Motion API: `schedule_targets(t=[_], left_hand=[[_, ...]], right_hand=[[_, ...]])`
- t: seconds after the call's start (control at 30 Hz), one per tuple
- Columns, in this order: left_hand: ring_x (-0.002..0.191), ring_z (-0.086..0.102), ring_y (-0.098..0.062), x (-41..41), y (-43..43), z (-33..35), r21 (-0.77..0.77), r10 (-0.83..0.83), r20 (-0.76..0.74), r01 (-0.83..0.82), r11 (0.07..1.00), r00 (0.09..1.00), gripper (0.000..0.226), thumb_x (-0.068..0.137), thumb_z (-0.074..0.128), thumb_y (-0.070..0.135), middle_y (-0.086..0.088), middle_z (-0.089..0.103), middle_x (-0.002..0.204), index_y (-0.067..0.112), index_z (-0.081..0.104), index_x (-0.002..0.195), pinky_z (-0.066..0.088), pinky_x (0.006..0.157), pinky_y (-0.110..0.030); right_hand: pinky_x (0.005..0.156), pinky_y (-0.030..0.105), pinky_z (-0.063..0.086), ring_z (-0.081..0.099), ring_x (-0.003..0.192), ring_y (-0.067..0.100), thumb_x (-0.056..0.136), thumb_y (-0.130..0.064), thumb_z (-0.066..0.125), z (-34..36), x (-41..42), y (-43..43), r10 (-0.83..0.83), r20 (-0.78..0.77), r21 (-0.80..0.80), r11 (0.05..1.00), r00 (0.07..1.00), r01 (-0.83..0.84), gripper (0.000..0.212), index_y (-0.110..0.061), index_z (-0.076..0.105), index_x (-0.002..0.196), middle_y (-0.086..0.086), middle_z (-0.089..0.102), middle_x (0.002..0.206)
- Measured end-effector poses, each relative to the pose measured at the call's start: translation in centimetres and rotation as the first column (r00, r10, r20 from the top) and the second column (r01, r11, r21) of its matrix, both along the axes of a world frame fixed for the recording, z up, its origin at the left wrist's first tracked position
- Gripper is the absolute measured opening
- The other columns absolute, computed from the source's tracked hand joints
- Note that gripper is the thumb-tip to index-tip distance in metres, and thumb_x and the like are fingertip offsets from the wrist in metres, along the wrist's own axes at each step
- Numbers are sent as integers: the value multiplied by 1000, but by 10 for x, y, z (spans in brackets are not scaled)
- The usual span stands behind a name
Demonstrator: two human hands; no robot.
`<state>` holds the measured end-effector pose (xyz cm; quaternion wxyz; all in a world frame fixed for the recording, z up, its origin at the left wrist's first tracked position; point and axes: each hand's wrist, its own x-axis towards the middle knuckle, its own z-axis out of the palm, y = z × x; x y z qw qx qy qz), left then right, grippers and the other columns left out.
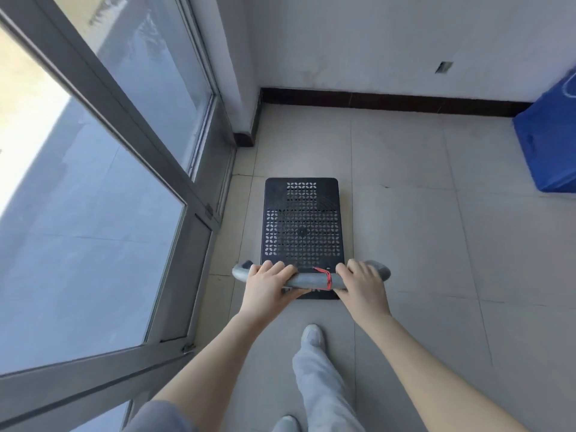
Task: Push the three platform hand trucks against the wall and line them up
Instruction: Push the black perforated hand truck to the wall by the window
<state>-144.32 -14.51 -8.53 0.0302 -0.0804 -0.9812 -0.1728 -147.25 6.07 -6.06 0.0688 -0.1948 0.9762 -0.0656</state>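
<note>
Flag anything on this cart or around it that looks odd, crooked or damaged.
One oddity: a red cord is wound around the grey handle, next to the right hand, like a makeshift tie. The black platform sits square to the floor tiles, undamaged, short of the wall.

one platform hand truck [301, 222], two hands on its handle, one blue bin [551, 135], two shoes

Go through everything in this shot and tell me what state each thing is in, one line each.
Platform hand truck: deck bare, front edge short of the wall, floor tiles between.
Handle bar: upright, gripped at both ends, red cord wound near the right side.
Left hand: closed on the bar.
Right hand: closed on the bar.
Glass door: swung open, left of the truck.
Blue box: on the floor against the wall.
</note>
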Motion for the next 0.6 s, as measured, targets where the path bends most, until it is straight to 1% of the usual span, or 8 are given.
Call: schedule_targets(t=[0.07,0.13,0.2,0.3,0.47,0.6], left_hand=[[63,45,-18,-41,-6,2,-18,6,-8,-6,1000,1000,42,77,51,65,8,50,66,23,56,78,38,57,-34],[65,46,-18,-82,-14,3,-23,12,19,-11,1000,1000,42,77,50,65,9,52,68,24,55,79,40,59,-35],[66,46,-17,-118,-19,3,-29,15,37,-14,999,999,43,78,48,66,10,53,69,24,56,80,40,60,-34],[65,47,-17,-166,-25,3,-28,0,34,1,1000,999,43,77,48,67,11,54,69,24,56,80,40,60,-33],[66,50,-18,-255,-38,5,-16,-6,19,7,1000,1000,44,75,48,67,11,55,69,25,58,83,41,58,-34],[65,50,-16,-315,-46,3,7,-11,16,11,1000,1000,41,74,50,67,12,54,68,27,56,81,40,58,-32]], right_hand=[[53,36,45,54,57,29,48,-17,86,2,-42,-5,16,-27,-31,999,1000,-17,48,-14,46,76,6,50,64],[54,35,45,54,58,27,48,-18,87,3,-83,-11,17,-3,-32,999,1000,-17,52,-15,46,80,5,51,66],[55,35,45,53,59,26,48,-20,89,3,-119,-15,9,10,-31,999,1000,-9,51,-15,50,82,4,51,68],[54,36,45,53,58,25,48,-19,89,3,-166,-21,3,25,-20,1000,1000,-3,48,-13,54,80,4,51,67],[55,35,44,54,59,25,48,-20,89,1,-253,-34,-8,13,-8,1000,1000,8,48,-14,54,80,4,51,67],[56,35,46,55,60,24,44,-21,91,1,-312,-43,-21,22,3,1000,1000,21,54,-15,52,80,3,52,67]])
